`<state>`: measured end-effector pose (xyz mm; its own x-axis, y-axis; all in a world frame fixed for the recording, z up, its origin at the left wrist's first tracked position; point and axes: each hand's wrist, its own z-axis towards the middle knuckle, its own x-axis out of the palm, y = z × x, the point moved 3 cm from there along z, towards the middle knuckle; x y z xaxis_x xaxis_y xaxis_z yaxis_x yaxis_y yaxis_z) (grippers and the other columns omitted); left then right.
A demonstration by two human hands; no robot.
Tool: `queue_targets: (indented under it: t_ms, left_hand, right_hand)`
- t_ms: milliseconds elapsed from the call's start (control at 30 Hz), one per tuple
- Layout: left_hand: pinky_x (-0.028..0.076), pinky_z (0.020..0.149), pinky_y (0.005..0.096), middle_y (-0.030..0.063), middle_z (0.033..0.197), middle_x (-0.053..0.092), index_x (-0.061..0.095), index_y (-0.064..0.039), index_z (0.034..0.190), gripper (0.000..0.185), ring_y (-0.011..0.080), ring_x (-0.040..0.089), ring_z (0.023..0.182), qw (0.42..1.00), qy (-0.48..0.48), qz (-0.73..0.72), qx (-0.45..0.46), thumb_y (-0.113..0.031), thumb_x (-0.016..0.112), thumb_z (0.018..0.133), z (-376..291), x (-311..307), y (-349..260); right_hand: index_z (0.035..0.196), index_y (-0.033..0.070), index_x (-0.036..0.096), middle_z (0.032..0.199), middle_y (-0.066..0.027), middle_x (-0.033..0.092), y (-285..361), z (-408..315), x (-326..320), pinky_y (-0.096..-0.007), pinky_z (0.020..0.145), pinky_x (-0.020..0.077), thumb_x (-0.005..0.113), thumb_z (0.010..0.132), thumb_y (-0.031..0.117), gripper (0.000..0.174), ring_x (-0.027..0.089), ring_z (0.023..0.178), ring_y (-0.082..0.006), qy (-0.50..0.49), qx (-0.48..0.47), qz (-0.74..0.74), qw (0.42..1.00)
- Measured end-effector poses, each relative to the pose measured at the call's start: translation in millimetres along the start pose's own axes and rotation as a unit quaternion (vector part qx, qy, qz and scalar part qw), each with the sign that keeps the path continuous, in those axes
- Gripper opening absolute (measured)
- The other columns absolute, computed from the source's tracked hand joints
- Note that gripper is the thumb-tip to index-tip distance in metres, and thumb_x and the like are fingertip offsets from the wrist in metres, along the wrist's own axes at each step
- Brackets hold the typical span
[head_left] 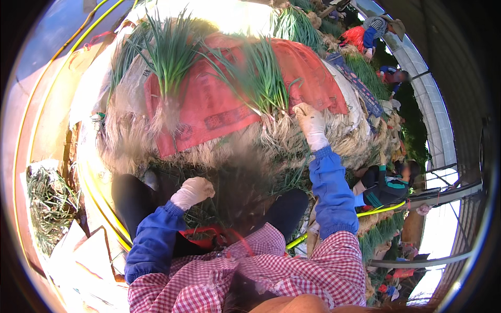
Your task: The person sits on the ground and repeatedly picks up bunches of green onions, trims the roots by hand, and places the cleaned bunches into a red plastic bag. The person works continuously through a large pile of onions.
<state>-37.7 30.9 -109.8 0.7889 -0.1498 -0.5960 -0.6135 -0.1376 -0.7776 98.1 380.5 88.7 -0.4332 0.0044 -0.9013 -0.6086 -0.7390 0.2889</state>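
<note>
My left hand (pixel 193 192), in a pale glove with a blue sleeve cover, is curled above my lap; nothing shows in it. In front, my right hand (pixel 310 120) in a matching glove has its fingertips at the root end of a loose bunch of green onions (pixel 270 84). Whether they grip a stalk is unclear. That bunch lies on a red printed woven sack (pixel 223 113). A second bunch of green onions (pixel 170 66) lies farther left on the sack, its pale roots towards me. Beneath the sack is a large heap of onions with dry roots (pixel 211 154).
Leaf scraps (pixel 51 207) fill a container at the left. A yellow hose (pixel 58 70) runs along that side. More onion bundles (pixel 295 29) lie beyond the sack. Several people work at the right, one (pixel 385 186) seated near my right arm.
</note>
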Motion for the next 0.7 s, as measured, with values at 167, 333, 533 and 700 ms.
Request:
queue_targets:
  t_ms: [167,333,533,700]
  left_hand:
    - [0.051,0.078,0.0347,0.0084,0.093,0.070,0.073,-0.014,0.101,0.029,0.0267,0.066,0.087,0.994,0.085,-0.064,-0.027,-0.038,0.058,0.092,5.5,-13.4,-41.3]
    - [0.048,0.092,0.0309,0.0083,0.108,0.069,0.064,-0.004,0.116,0.028,0.0184,0.063,0.104,0.973,0.006,-0.208,0.098,-0.021,0.054,0.097,22.7,-10.3,-40.3]
    - [0.046,0.093,0.0292,0.0066,0.109,0.067,0.062,0.000,0.119,0.030,0.0132,0.061,0.100,0.891,0.020,-0.439,0.117,-0.019,0.056,0.097,67.9,-28.8,-69.9]
    - [0.047,0.090,0.0299,0.0053,0.106,0.069,0.063,-0.005,0.120,0.038,0.0142,0.063,0.099,0.872,0.041,-0.478,0.093,-0.034,0.052,0.098,58.1,-45.4,-76.8]
  right_hand:
    - [0.103,0.010,0.063,0.089,-0.0101,0.068,12.1,3.1,31.7,-0.0405,0.068,0.0479,0.060,0.088,0.035,0.029,0.065,0.083,-0.0314,0.055,-0.073,-0.350,0.932]
    - [0.103,0.011,0.062,0.084,-0.0148,0.067,55.3,19.9,-22.0,-0.0456,0.068,0.0496,0.053,0.092,0.030,0.024,0.065,0.077,-0.0343,-0.154,-0.069,-0.214,0.962]
    - [0.098,0.009,0.063,0.093,-0.0152,0.069,76.7,-15.4,56.2,-0.0463,0.077,0.0506,0.058,0.088,0.041,0.034,0.065,0.088,-0.0353,0.093,0.037,-0.159,0.982]
    - [0.095,0.015,0.061,0.095,-0.0066,0.063,73.1,-17.0,77.8,-0.0435,0.079,0.0455,0.063,0.084,0.041,0.028,0.060,0.092,-0.0280,0.025,-0.030,-0.327,0.944]
